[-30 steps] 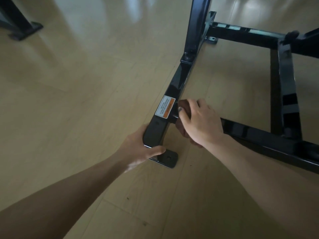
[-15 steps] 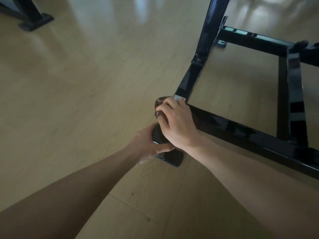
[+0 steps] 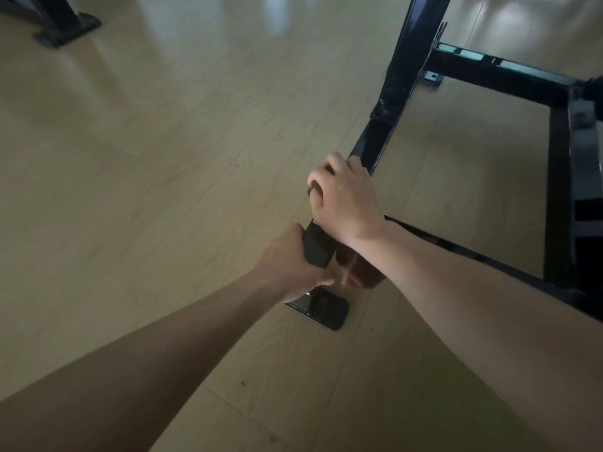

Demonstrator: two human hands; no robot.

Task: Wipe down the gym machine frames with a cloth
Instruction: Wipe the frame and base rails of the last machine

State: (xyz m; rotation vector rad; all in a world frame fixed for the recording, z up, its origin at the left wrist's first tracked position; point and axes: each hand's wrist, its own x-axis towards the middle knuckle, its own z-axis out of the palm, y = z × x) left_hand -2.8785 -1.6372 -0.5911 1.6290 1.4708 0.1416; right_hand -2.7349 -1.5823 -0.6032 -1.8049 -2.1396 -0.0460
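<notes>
The left hand (image 3: 287, 259) clasps the low end of the black frame bar (image 3: 378, 141) just above its foot plate (image 3: 323, 309) on the wooden floor (image 3: 146, 158). The right hand (image 3: 344, 203) curls over the bar higher up, pressing a dark cloth (image 3: 357, 272) that hangs below the wrist.

Glossy black metal frame (image 3: 381, 138) stands on smooth, faintly shiny wood-look floor (image 3: 163, 158).

Left hand (image 3: 290, 259) grips black frame bar (image 3: 375, 138) end; right hand (image 3: 342, 199) holds dark cloth (image 3: 359, 270) on bar.
</notes>
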